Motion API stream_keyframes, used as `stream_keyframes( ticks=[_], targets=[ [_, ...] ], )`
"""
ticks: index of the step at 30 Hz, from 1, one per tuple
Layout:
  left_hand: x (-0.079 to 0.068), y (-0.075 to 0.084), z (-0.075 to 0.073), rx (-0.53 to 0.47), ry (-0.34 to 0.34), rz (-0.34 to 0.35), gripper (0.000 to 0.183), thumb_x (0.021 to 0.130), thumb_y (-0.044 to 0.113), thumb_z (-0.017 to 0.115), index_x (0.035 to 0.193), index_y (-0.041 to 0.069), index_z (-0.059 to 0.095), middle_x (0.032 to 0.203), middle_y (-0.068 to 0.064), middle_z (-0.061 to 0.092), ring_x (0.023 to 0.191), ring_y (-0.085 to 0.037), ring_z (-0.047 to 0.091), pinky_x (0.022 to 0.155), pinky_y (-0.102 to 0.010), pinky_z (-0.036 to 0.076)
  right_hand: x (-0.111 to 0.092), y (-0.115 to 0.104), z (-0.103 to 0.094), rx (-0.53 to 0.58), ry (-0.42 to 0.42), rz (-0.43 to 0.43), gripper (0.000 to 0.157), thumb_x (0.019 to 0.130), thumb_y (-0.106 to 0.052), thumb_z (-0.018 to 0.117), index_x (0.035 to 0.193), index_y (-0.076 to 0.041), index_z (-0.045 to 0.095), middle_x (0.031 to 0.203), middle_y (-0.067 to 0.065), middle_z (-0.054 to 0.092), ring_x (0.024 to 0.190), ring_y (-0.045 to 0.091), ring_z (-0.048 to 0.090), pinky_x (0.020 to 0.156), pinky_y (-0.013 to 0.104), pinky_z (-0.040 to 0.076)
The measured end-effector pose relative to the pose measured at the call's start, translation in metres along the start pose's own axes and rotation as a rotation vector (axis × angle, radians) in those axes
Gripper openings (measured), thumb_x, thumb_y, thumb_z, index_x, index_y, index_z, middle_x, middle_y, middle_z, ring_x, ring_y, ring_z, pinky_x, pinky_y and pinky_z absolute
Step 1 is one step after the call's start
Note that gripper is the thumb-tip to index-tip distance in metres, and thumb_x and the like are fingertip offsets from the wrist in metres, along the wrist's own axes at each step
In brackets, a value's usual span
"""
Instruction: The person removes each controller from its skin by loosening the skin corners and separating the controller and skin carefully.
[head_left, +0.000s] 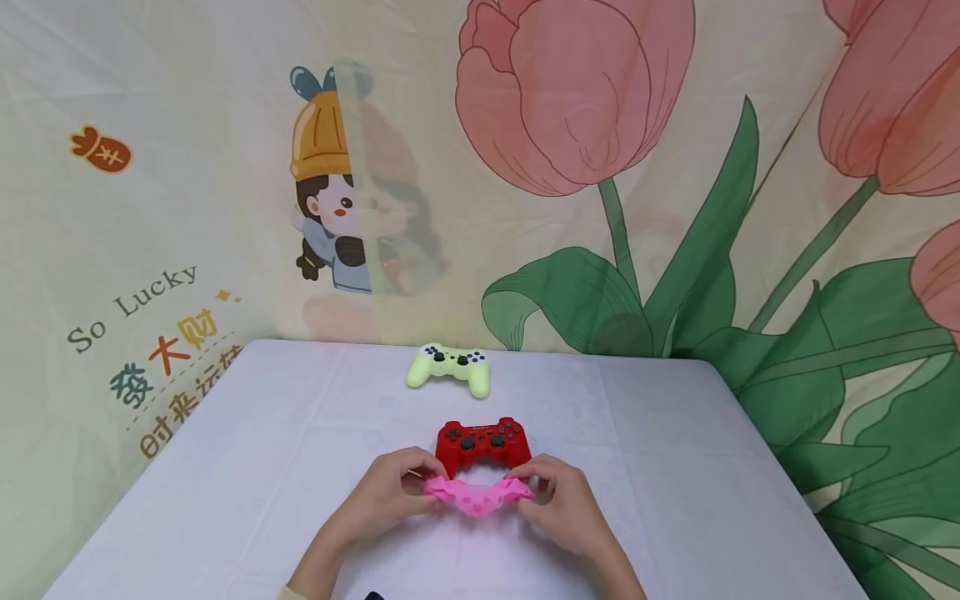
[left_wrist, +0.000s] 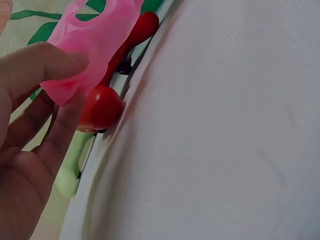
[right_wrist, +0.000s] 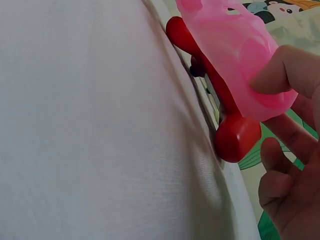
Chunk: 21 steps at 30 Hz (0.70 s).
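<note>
**Soft pink sleeve (head_left: 478, 500) pinched at both ends**

The left hand (head_left: 384, 492) grips its 9 o'clock end, the right hand (head_left: 564, 504) its 3 o'clock end, above the bench (head_left: 660, 433). Pulled too hard, the thin material could tear or slip away; the red controller (head_left: 483, 452), just beyond at 12 o'clock, might get nudged. Its logo is too small to read. At 10 o'clock, backdrop lettering (head_left: 126, 307) says "So Lucky", with "發大财" beneath.
</note>
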<state>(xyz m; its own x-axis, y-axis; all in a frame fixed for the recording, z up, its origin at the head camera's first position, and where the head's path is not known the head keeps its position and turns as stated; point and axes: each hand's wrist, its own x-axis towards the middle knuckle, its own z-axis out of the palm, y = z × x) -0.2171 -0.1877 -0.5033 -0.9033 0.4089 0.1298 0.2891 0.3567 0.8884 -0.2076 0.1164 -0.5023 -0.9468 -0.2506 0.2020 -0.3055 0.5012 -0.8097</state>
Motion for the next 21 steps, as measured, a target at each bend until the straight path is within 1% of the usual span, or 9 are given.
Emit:
stream_keyframes(
  ticks=[3,5,7,9,13,16,19,21],
  targets=[
    [-0.0011,0.0004,-0.0012,-0.026,-0.040,0.002,0.026,0.086,0.008,0.087,0.106,0.021,0.077,0.105,0.002,0.072,0.096,-0.014,0.072,0.088,-0.028,0.061,0.0004,-0.0013,-0.0009,0.012,-0.002,0.038,0.040,0.081,0.001,0.079,0.100,-0.033,0.081,0.093,-0.012,0.069,0.070,0.012,0.059,0.060,0.025,0.052],
    [-0.0021,0.0007,-0.0017,-0.027,-0.059,-0.001,0.026,0.086,0.005,0.086,0.105,0.020,0.077,0.104,0.002,0.073,0.095,-0.014,0.072,0.087,-0.028,0.060,0.0006,-0.0016,-0.0010,0.024,-0.011,0.064,0.036,0.081,-0.001,0.080,0.099,-0.032,0.081,0.094,-0.009,0.070,0.067,0.011,0.059,0.058,0.025,0.053],
    [-0.0030,0.0011,-0.0023,-0.024,-0.073,-0.010,0.029,0.084,0.001,0.082,0.105,0.020,0.077,0.104,0.003,0.073,0.094,-0.014,0.071,0.086,-0.027,0.060,0.0006,-0.0014,-0.0011,0.039,-0.018,0.082,0.033,0.082,-0.002,0.081,0.098,-0.030,0.082,0.094,-0.007,0.071,0.066,0.012,0.060,0.056,0.026,0.054],
    [-0.0036,0.0010,-0.0029,-0.021,-0.080,-0.020,0.032,0.082,-0.004,0.078,0.105,0.019,0.077,0.104,0.003,0.073,0.094,-0.015,0.070,0.085,-0.027,0.059,0.0003,-0.0010,-0.0018,0.057,-0.025,0.084,0.031,0.082,-0.001,0.081,0.098,-0.028,0.082,0.093,-0.007,0.073,0.070,0.013,0.061,0.060,0.026,0.056],
    [-0.0036,0.0008,-0.0031,-0.023,-0.097,-0.025,0.036,0.080,-0.007,0.072,0.105,0.018,0.077,0.105,0.003,0.073,0.096,-0.015,0.069,0.086,-0.026,0.058,-0.0008,-0.0002,-0.0035,0.114,-0.058,0.043,0.031,0.083,0.003,0.078,0.096,-0.025,0.083,0.091,-0.007,0.076,0.075,0.013,0.062,0.064,0.026,0.057],
    [-0.0029,0.0001,-0.0022,-0.021,-0.117,-0.015,0.037,0.081,-0.007,0.068,0.105,0.020,0.076,0.105,0.004,0.073,0.097,-0.015,0.069,0.087,-0.025,0.057,-0.0013,0.0001,-0.0042,0.138,-0.079,0.002,0.029,0.085,0.003,0.077,0.095,-0.024,0.083,0.089,-0.008,0.076,0.076,0.012,0.063,0.066,0.026,0.057],
    [-0.0019,-0.0006,-0.0005,-0.001,-0.142,0.035,0.036,0.086,-0.005,0.068,0.108,0.022,0.075,0.106,0.005,0.072,0.098,-0.014,0.068,0.088,-0.025,0.056,-0.0016,0.0009,-0.0040,0.153,-0.074,-0.027,0.029,0.086,0.002,0.076,0.098,-0.023,0.082,0.090,-0.007,0.075,0.078,0.011,0.063,0.068,0.026,0.057],
    [-0.0019,-0.0001,0.0007,0.014,-0.155,0.075,0.033,0.090,-0.001,0.071,0.112,0.024,0.074,0.108,0.005,0.072,0.097,-0.013,0.066,0.087,-0.025,0.055,-0.0017,0.0013,-0.0034,0.173,-0.079,-0.037,0.029,0.088,0.003,0.075,0.102,-0.022,0.081,0.095,-0.006,0.075,0.082,0.012,0.064,0.072,0.026,0.058]
  ],
)
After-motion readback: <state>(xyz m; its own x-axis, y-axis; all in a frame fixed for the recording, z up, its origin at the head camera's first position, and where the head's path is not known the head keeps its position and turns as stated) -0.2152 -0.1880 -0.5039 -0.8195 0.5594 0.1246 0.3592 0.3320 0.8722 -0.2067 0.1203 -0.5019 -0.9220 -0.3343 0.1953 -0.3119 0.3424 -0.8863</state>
